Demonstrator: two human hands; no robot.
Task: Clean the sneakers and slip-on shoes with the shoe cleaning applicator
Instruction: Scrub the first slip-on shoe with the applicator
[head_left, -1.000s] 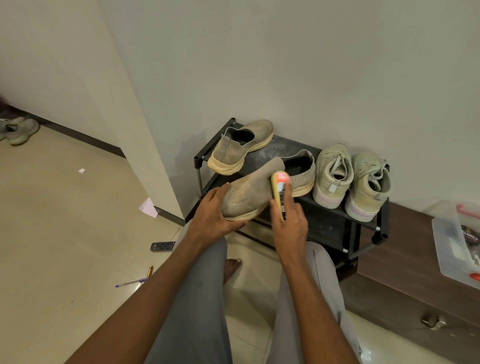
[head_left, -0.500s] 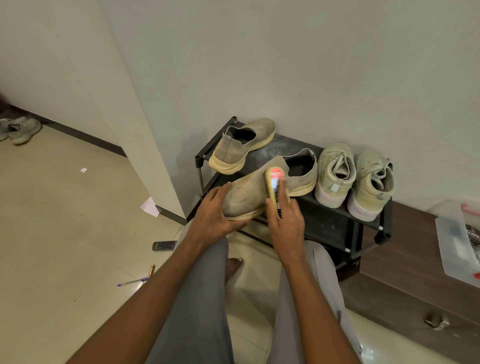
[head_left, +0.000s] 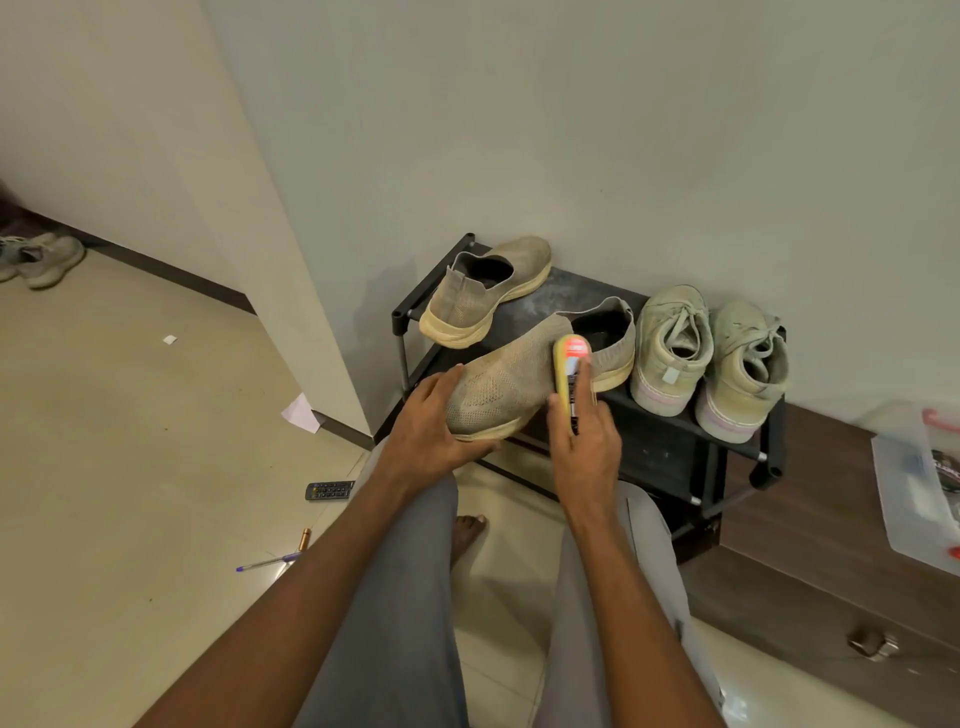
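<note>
Head view shows our right hand gripping the applicator, pressed on the slip-on shoe near its opening. Our left hand holds the toe. The shoe's long axis runs from toe up-right to heel, over the rack. Its knit looks dusty beige.
</note>
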